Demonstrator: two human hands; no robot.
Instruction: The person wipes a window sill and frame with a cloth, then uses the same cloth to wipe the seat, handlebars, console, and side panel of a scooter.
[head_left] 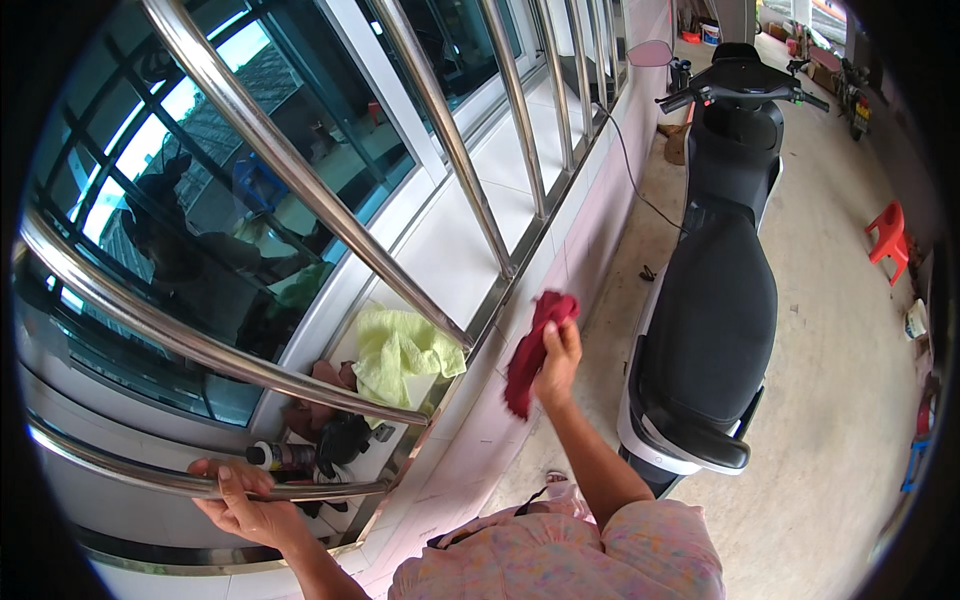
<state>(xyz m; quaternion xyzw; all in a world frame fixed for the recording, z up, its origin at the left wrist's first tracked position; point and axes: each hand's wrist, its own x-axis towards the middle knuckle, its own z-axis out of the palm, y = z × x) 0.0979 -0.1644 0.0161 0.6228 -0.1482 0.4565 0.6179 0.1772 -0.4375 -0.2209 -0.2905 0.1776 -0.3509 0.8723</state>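
Observation:
My left hand (pixel 237 500) is closed round one of the shiny metal bars (pixel 300 491) of the window grille, near its lower end. In my right hand (pixel 559 362) is a crumpled dark red cloth (pixel 535 350), held up in front of the ledge's outer edge and apart from the bars. Behind the bars, a light green cloth (pixel 400 355) lies bunched on the white tiled sill (pixel 470 235). Close to my left hand, a dark bottle (pixel 284 456) lies on its side by a black object (pixel 343 440) whose kind I cannot make out.
A black and white electric scooter (pixel 705 310) stands to the right of the wall, with a cable (pixel 640 185) running to it from the grille. Blue-tinted window glass (pixel 230 200) lies behind the bars. A red plastic stool (pixel 888 240) stands at the far right.

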